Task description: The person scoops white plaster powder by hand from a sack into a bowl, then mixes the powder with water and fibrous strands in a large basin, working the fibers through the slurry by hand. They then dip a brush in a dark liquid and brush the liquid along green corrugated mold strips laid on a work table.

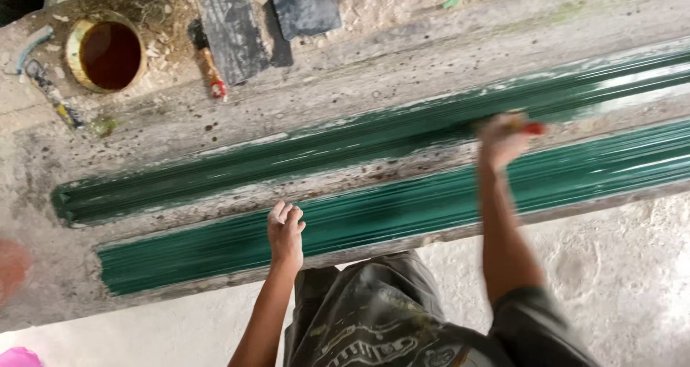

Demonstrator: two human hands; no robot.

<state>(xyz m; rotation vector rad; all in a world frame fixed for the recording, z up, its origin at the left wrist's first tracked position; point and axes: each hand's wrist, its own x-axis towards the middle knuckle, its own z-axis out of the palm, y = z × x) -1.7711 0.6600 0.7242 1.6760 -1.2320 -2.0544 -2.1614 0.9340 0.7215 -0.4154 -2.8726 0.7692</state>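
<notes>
The near strip [402,212], at the bench [43,187] edge, looks fully green. The far strip [345,140] beside it is green on the left and still pale at its right end. The right hand [503,137], blurred, grips a red-handled brush [533,128] there. The left hand [285,230] rests flat on the near strip, fingers loose.

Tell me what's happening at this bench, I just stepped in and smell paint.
A person is painting two long ridged strips green on a rough workbench. The right hand, blurred, holds a red-handled brush on the far strip, which is green on the left and pale on the right. The left hand rests on the near strip, which is fully green. An open paint can stands at the bench's far left.
</notes>
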